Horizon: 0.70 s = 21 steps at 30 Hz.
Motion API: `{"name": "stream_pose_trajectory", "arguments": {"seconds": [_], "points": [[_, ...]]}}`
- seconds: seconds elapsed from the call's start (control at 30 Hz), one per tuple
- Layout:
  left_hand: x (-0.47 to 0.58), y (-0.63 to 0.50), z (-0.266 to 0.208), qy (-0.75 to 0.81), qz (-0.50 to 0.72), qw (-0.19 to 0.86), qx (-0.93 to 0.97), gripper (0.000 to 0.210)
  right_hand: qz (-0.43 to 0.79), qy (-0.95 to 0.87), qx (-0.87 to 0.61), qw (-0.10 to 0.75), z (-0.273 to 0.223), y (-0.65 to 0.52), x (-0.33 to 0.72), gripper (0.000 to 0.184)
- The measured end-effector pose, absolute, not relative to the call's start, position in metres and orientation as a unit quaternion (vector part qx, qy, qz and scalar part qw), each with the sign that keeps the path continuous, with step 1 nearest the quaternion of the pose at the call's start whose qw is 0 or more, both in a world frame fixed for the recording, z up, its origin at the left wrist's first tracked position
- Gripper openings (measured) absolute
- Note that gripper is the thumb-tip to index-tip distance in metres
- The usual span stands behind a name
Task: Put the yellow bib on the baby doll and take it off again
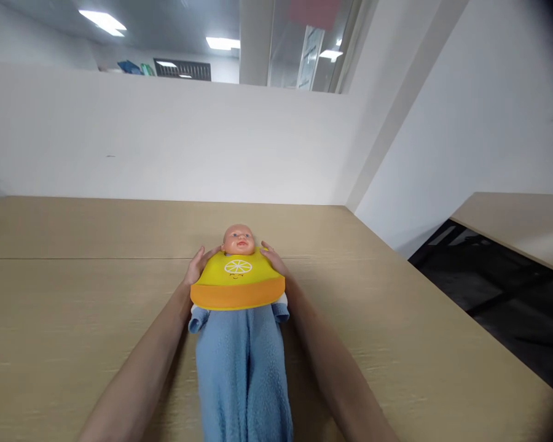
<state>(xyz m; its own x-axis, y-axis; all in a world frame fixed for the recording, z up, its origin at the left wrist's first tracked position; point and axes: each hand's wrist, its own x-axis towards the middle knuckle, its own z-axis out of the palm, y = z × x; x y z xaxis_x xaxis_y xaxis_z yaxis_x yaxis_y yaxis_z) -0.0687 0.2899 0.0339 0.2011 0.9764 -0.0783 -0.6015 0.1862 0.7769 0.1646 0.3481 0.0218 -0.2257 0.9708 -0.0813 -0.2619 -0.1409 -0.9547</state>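
A baby doll (238, 240) lies on its back on the wooden table, head toward the wall. It wears a fuzzy blue outfit (244, 368) with white at the upper sleeves. Across its chest lies a yellow bib (221, 276) with a white citrus slice, a small smiling face and an orange pocket (238, 296) along the bottom. At the bib's left upper edge, by the doll's neck, my left hand (199, 264) is closed on it. My right hand (274, 259) grips the opposite upper edge beside the head. Some fingertips are hidden at the neck and under the bib.
The pale wood tabletop (96, 307) has a seam running across it. A white wall (166, 141) rises behind, with a window (166, 37) above. To the right stand another white wall (465, 104) and a second tabletop (520, 221) over a dark gap.
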Motion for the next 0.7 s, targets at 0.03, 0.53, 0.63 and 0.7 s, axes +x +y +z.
{"name": "stream_pose_trajectory", "arguments": {"seconds": [0.03, 0.53, 0.63, 0.7], "points": [[-0.069, 0.287, 0.034, 0.298, 0.557, 0.709, 0.313, 0.065, 0.648, -0.444, -0.396, 0.476, 0.023, 0.344, 0.166, 0.069], [-0.061, 0.237, 0.038, 0.312, 0.591, 0.678, 0.306, 0.057, 0.636, -0.441, -0.402, 0.489, 0.011, 0.302, 0.175, 0.07], [-0.063, 0.234, 0.031, 0.315, 0.602, 0.649, 0.341, 0.055, 0.634, -0.433, -0.405, 0.497, 0.018, 0.288, 0.174, 0.069], [-0.062, 0.23, 0.027, 0.32, 0.612, 0.623, 0.367, 0.051, 0.637, -0.424, -0.403, 0.503, 0.025, 0.276, 0.173, 0.067]]}}
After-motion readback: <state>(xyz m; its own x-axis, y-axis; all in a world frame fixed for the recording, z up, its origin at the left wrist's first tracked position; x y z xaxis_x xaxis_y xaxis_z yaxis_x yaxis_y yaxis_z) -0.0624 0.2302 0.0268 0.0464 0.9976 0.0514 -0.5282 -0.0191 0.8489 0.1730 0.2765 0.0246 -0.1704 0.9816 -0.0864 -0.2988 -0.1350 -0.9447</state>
